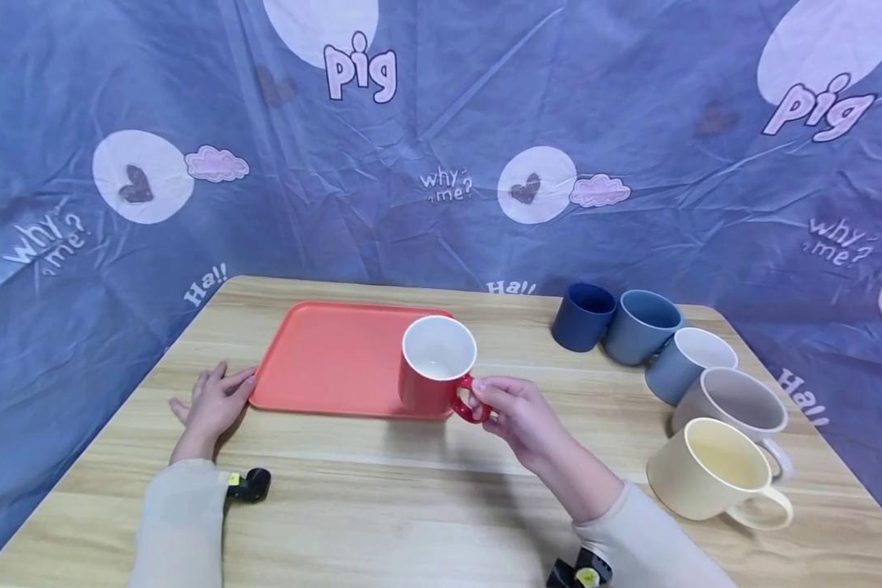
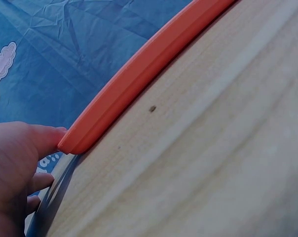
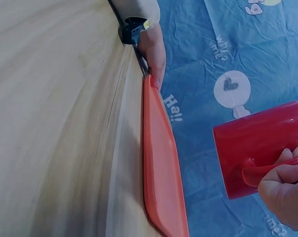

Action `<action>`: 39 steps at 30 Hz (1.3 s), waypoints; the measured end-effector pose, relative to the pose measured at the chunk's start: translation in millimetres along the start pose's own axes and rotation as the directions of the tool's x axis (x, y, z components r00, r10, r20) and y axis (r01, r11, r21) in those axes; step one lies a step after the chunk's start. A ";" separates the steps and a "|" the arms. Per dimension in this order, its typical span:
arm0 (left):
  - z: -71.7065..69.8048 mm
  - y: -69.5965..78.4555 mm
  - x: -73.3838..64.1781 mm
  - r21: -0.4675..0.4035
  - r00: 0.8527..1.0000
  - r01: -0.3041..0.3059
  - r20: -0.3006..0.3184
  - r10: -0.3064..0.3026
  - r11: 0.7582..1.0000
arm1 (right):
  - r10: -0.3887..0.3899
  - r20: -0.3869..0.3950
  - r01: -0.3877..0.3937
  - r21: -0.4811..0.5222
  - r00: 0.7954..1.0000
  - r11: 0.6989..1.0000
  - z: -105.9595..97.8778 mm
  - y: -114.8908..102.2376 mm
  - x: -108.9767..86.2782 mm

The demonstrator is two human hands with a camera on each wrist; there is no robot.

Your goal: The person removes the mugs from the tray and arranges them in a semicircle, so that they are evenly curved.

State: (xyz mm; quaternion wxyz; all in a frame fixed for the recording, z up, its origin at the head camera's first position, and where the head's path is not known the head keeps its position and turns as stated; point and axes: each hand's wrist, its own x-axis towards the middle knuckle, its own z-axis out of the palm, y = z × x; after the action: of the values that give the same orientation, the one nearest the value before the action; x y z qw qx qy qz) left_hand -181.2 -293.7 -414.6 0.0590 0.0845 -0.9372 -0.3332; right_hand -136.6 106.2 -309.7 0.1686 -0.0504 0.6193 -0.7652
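Note:
A red mug with a white inside is held by its handle in my right hand. In the right wrist view the mug hangs in the air, apart from the coral-red tray. From the head view it overlaps the right front part of the tray. My left hand touches the tray's left front corner, its fingers fairly straight. The left wrist view has that hand with its thumb side against the tray corner.
Along the table's right side stand a navy cup, a blue mug, a light blue mug, a grey mug and a cream mug. A blue printed cloth hangs behind the wooden table.

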 end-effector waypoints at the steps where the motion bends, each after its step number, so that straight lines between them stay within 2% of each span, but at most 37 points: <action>1: 0.0 -0.1 -0.1 0.002 1.000 0.003 0.003 -0.003 1.000 | 0.000 -0.007 0.000 0.002 1.000 1.000 -3.2 0.4 -3.0; 11: -0.4 0.7 -0.5 -0.003 1.000 0.004 0.009 -0.004 1.000 | -0.022 -0.052 0.022 -0.004 0.998 1.000 -40.4 11.3 -27.9; 17: -0.5 -0.4 0.0 -0.004 1.000 0.013 0.013 -0.013 1.000 | -0.053 -0.040 0.053 -0.008 0.998 0.999 -59.3 17.7 -36.8; 22: -2.0 -0.3 1.0 0.029 1.000 -0.008 0.024 0.007 1.000 | -0.074 -0.048 0.074 -0.013 0.996 0.997 -72.0 22.4 -43.2; 30: -1.9 0.1 1.5 0.011 1.000 0.010 0.018 -0.011 1.000 | -0.075 -0.076 0.079 0.059 0.994 0.995 -90.6 29.3 -58.2; 39: -1.2 0.4 0.5 0.013 1.000 0.007 0.022 -0.007 1.000 | -0.089 -0.181 0.108 0.098 0.980 0.989 -113.3 47.4 -79.2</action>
State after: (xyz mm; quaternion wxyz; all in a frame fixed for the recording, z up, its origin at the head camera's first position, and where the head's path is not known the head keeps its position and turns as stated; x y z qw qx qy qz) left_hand -181.6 -294.2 -413.4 0.0468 0.0843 -0.9396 -0.3284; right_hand -85.5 228.7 -370.8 0.0776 -0.0042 0.5865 -0.8062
